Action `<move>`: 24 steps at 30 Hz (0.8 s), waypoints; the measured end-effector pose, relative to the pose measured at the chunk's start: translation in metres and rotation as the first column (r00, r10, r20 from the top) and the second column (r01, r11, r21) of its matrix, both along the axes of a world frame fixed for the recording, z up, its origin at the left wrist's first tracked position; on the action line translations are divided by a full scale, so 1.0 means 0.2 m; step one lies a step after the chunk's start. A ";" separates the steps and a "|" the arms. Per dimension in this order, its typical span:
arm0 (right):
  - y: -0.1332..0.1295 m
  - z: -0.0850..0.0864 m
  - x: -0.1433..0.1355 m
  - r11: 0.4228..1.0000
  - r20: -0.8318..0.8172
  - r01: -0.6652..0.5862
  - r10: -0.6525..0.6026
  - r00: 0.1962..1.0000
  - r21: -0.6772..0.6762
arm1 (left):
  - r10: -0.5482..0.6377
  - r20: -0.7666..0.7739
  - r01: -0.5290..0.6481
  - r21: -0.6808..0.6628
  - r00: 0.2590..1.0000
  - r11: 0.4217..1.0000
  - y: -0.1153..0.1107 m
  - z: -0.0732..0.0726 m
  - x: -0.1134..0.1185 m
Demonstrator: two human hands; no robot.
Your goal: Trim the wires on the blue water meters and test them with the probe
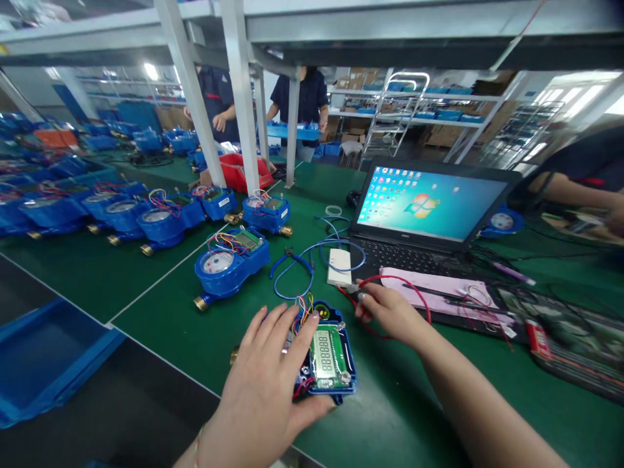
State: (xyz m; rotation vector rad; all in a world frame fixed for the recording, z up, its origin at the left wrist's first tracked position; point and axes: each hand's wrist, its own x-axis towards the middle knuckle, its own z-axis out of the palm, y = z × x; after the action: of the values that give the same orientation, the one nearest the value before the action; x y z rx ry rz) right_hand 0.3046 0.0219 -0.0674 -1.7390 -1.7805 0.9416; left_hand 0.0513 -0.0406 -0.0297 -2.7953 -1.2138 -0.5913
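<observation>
A blue water meter (pixel 348 370) with a green circuit board and an LCD showing digits lies in front of me. My left hand (pixel 268 377) spans its left part, fingers over the far side and thumb at the near edge, hiding its dial. Several coloured wires rise beside my fingertips. To the right, my right hand (pixel 385 309) pinches the dark end of a red cable (pixel 422 296), partly hidden by the fingers. That end is close to a white plastic box (pixel 338 266), whose blue cable (pixel 319 244) loops across the green tabletop.
Blue-handled pliers (pixel 291 257) and another water meter (pixel 231 260) lie beyond my left hand. More meters stand at the left. An open laptop (pixel 424 214) has pink paper (pixel 439 289) on its front. A red bin (pixel 244 170) sits by metal posts; people stand behind and at right.
</observation>
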 end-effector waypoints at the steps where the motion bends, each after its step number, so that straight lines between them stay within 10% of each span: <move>1: 0.00 -0.01 0.00 0.999 0.007 -0.022 0.023 1.000 -0.038 | 0.000 -0.005 0.000 0.007 1.000 1.000 0.00 0.00 0.00; 10: -0.04 0.02 0.03 0.989 0.247 0.127 -0.141 0.959 0.071 | -0.003 -0.011 0.003 -0.017 1.000 1.000 0.00 -0.02 -0.02; 16: -0.16 0.08 -0.09 0.937 -0.158 -0.341 0.350 0.923 0.081 | 0.018 0.005 -0.018 -0.046 1.000 0.999 0.01 -0.05 -0.03; 20: -0.25 -0.04 -0.21 0.912 -0.453 -0.397 0.398 0.797 0.104 | -0.004 0.046 0.008 -0.078 0.999 0.997 0.02 -0.06 -0.05; 24: -0.31 -0.22 -0.22 0.942 -0.386 -0.270 0.330 0.862 0.201 | -0.039 0.083 0.046 -0.075 0.996 0.996 0.02 -0.07 -0.02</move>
State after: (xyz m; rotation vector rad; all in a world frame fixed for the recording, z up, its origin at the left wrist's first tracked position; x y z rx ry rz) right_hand 0.2613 -0.0399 -0.1109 -1.0842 -1.8015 1.1787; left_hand 0.0471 -0.0362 -0.0436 -2.8944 -1.2196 -0.6827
